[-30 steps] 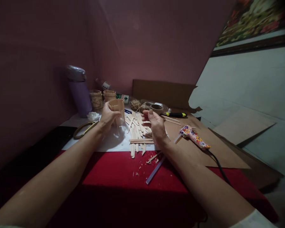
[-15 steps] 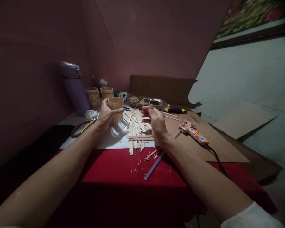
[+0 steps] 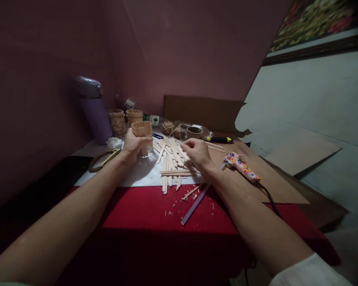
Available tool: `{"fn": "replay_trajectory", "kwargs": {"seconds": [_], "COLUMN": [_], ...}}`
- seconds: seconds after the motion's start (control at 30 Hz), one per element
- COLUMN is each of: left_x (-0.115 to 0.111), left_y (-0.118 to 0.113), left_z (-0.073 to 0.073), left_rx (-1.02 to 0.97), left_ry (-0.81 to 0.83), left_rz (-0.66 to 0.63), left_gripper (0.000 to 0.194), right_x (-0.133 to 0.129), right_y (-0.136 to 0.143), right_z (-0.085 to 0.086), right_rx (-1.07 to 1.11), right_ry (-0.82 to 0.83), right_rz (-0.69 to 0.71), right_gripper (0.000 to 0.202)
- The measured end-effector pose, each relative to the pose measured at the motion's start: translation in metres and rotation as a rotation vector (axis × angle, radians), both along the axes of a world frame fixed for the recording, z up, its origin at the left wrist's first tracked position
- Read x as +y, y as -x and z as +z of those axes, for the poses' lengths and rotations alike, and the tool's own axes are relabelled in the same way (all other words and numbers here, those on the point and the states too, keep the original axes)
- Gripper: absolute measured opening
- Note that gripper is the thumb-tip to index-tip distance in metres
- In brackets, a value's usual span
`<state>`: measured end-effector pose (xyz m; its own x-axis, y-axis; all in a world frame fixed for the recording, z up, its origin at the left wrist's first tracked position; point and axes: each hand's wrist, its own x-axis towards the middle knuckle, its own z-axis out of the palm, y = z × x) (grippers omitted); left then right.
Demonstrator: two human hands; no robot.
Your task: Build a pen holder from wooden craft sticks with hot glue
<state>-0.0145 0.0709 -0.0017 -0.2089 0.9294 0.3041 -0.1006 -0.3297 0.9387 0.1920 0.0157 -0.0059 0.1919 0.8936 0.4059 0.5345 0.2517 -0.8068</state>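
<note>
My left hand (image 3: 132, 145) is wrapped round a cup covered in upright wooden sticks (image 3: 146, 137), held above the white cloth (image 3: 134, 174). Right of it lies a loose pile of flat wooden sticks (image 3: 169, 159). My right hand (image 3: 197, 151) is over the right side of this pile, palm down, fingers pressed together; whatever is between the fingertips is too small to make out. A clear glue stick (image 3: 195, 204) lies below the right wrist, and a flower-patterned glue gun (image 3: 241, 167) rests to the right of it.
Behind are two stick-covered cups (image 3: 117, 123), a purple bottle (image 3: 94, 113), twine (image 3: 173, 129), a tape roll (image 3: 194, 132) and a black-yellow cutter (image 3: 220, 139). Gold-handled scissors (image 3: 103, 160) lie at left. Cardboard (image 3: 274, 180) covers the right side.
My right hand has turned palm down and its fingers have closed over the sticks. The cup in my left hand has shifted slightly left.
</note>
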Motion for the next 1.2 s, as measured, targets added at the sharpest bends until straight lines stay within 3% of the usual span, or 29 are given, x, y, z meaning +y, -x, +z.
{"fn": "replay_trajectory", "kwargs": {"seconds": [0.17,0.27,0.43,0.6,0.73,0.93,1.03,1.2], "left_x": [0.002,0.002,-0.001,-0.004,-0.005,-0.007,-0.010,-0.013], "left_y": [0.002,0.002,0.000,-0.001,-0.003,-0.005,-0.007,-0.009], "left_z": [-0.002,0.000,0.004,0.005,0.007,0.010,0.011,0.013], "left_rx": [-0.029,-0.066,-0.078,-0.072,-0.085,-0.108,-0.121,-0.135], "left_ry": [-0.017,-0.020,0.013,0.019,0.021,0.021,0.024,0.026], "left_rz": [0.046,0.076,0.122,0.127,0.129,0.121,0.095,0.066], "left_gripper": [0.054,0.054,0.053,0.050,0.050,0.050,0.050,0.049], "right_x": [-0.012,-0.018,-0.020,-0.027,-0.026,-0.002,0.004,0.004], "right_y": [-0.003,-0.007,-0.006,0.001,-0.001,-0.017,-0.019,-0.023], "right_z": [0.016,0.024,0.021,0.022,0.026,0.018,0.014,0.019], "right_rx": [-0.032,-0.210,-0.577,-0.643,-0.573,-0.272,-0.313,-0.426], "right_ry": [0.164,0.274,0.327,0.349,0.373,0.170,0.169,0.223], "right_rz": [0.552,0.678,0.553,0.614,0.605,0.223,0.068,-0.057], "right_gripper": [0.009,0.006,0.021,0.015,0.012,0.022,0.020,0.023]}}
